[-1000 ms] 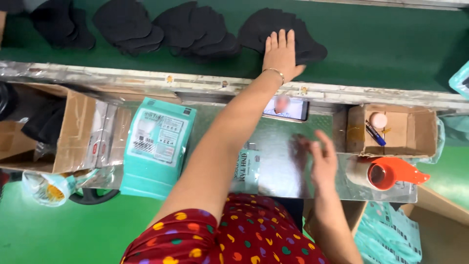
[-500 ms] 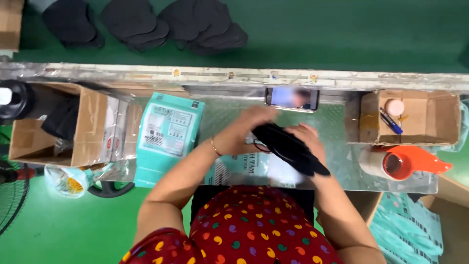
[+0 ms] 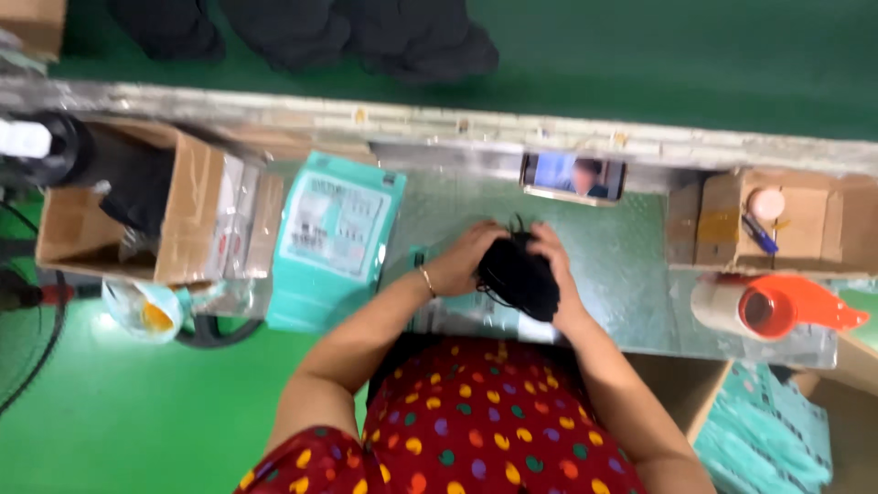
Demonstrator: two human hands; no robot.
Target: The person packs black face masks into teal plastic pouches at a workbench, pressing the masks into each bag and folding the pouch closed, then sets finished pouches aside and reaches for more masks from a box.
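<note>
Both of my hands hold a stack of black masks just above the silvery work table. My left hand grips the stack's left side, a thin bracelet on that wrist. My right hand wraps the right side and top. Thin black ear loops stick out above the stack. Under the stack lies a clear printed bag, partly hidden by my arms.
A pile of teal bags lies left of my hands. A phone leans at the table's back edge. Cardboard boxes stand at left and right. An orange tape dispenser sits at right. More black masks lie on the green belt.
My left hand reached out to the belt, took black masks and pulled them back. Both hands now hold the stack together over the table. The view has shifted down.
</note>
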